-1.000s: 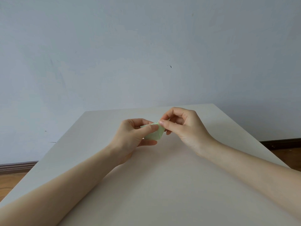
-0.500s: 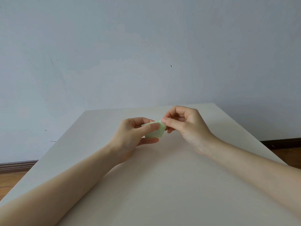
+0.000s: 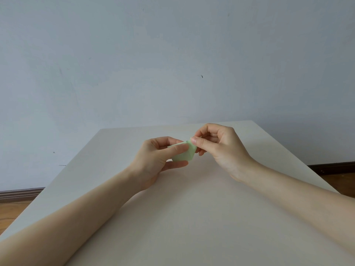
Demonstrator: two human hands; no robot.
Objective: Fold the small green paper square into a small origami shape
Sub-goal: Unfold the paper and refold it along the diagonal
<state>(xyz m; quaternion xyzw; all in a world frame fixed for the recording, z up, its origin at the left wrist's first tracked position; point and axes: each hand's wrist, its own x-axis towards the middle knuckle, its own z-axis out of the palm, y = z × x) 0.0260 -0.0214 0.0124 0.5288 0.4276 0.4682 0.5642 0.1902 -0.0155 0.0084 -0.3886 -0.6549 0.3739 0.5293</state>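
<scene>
Green paper (image 3: 183, 154), seemingly unprinted, pinched by left hand (image 3: 153, 160) and right hand (image 3: 217, 148).

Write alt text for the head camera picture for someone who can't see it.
Two bare hands hold a small, partly folded green paper just above a white table; the left hand grips it while the right hand pinches its top right corner. A plain pale wall fills the background.

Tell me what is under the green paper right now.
Beneath the green paper, a finger of the left hand supports its lower edge, above the bare white table. The right hand pinches its upper right corner. The paper's underside and any fingers behind it are hidden.
</scene>
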